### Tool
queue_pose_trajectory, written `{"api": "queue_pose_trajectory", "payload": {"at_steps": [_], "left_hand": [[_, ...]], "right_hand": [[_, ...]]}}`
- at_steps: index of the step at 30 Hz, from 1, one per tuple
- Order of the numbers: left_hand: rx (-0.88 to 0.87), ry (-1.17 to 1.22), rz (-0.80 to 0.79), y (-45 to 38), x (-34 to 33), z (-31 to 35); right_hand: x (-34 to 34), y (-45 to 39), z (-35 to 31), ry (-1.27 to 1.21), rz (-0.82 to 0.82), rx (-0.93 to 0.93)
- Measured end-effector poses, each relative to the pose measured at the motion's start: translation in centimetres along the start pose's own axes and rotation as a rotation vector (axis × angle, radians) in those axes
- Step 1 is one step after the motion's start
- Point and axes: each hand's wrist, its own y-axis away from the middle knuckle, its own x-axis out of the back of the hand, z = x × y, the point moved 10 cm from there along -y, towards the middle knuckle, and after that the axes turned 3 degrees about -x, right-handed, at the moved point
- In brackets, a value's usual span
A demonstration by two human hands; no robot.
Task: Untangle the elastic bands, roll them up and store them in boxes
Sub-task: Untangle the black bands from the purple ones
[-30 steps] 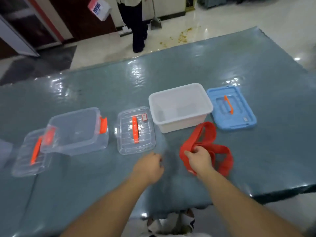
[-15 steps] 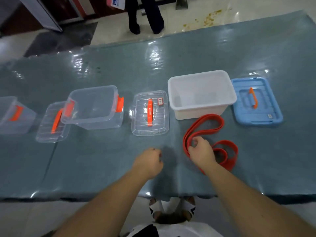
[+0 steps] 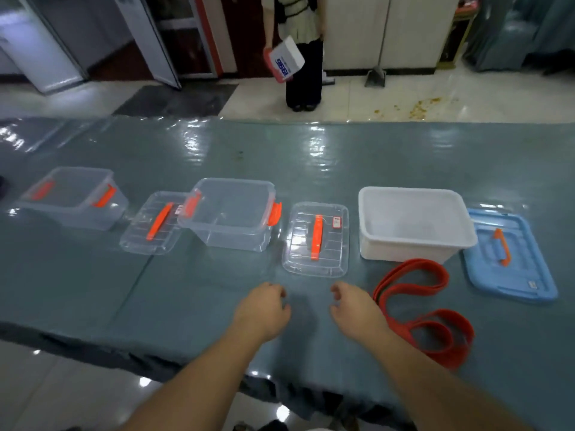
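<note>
Hands first: the left hand [image 3: 263, 309] hovers low over the table [image 3: 311, 157] with its fingers loosely curled and nothing in them. The right hand [image 3: 354, 309] sits just right of it, also loosely curled and holding nothing, though its fingertips are blurred, so whether they touch the table is hard to tell.

Just right of the right hand lies the red elastic band [image 3: 413, 303], flat on the table in a tangle of loops. Its far loop reaches up to the near wall of the white box [image 3: 413, 227] and seems to touch it, while its near loops curl beside the right wrist toward the table's near edge.

The white box stands open, right of centre. On its right lies a blue lid [image 3: 516, 265] with an orange handle, its left edge tucked close against the box. On the box's left lies a clear lid [image 3: 315, 241] with an orange handle, flat and apart from both hands. Farther left stands a clear box [image 3: 231, 213] with orange clips, open at the top. Its left side overlaps a second clear lid [image 3: 151, 227]. At the far left stands another clear box [image 3: 73, 199] with orange clips.

Beyond the table's far edge a person [image 3: 301, 57] stands on the tiled floor, holding a white and red package [image 3: 284, 59] low in one hand.
</note>
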Motion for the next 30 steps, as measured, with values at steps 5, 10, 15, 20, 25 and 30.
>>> {"api": "queue_pose_trajectory", "payload": {"at_steps": [5, 10, 15, 20, 25, 30], "left_hand": [[0.036, 0.028, 0.112, 1.7, 4.8, -7.5], [0.118, -0.006, 0.237, 4.9, 10.0, -17.2], [0.226, 0.009, 0.377, 9.3, 14.3, -27.1], [0.363, 0.112, 0.413, 13.1, 14.7, -35.5], [0.512, 0.176, 0.414, 16.2, 13.3, -42.8], [0.642, 0.203, 0.462, 18.7, 14.1, -49.8]], "right_hand": [[-2.0, 0.3, -9.2, 0.183, 0.005, 0.096], [-6.4, 1.0, -21.6, 0.315, 0.022, 0.243], [-10.6, 2.5, -34.1, 0.344, 0.061, 0.397], [-15.4, 3.6, -44.0, 0.324, 0.021, 0.523], [-20.4, 4.1, -52.1, 0.296, -0.057, 0.638], [-25.7, 3.9, -59.3, 0.276, -0.160, 0.738]]}}
